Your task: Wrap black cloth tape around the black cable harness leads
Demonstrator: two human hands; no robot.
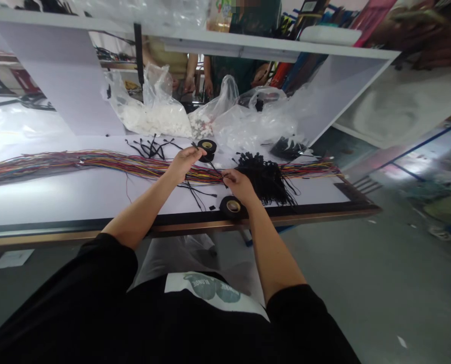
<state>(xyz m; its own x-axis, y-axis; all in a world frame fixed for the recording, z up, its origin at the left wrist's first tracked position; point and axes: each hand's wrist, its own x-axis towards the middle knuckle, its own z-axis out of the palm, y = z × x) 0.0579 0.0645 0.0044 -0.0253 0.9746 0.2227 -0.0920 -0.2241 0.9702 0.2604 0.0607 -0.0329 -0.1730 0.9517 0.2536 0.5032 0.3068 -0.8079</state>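
Observation:
Both hands are over a long bundle of coloured wires (pixel 134 164) that runs along the white table. A short black cable (pixel 212 166) stretches between them. My left hand (pixel 185 161) pinches its upper end, right beside a roll of black tape (pixel 207 146). My right hand (pixel 240 186) is closed on the lower end, with its fingertips at the wire bundle. To its right lies a heap of short black cables (pixel 265 179). Another black tape roll (pixel 232 206) sits at the front edge, below my right hand. The exact fingertip contact is too small to make out.
Loose black cables (pixel 151 148) lie behind the bundle, and more (pixel 197 192) in front. Plastic bags of white parts (pixel 153 116) stand under a white shelf (pixel 263 43). Beyond it, two people's hands show. The table's dark front edge (pixel 96 225) is close to my body.

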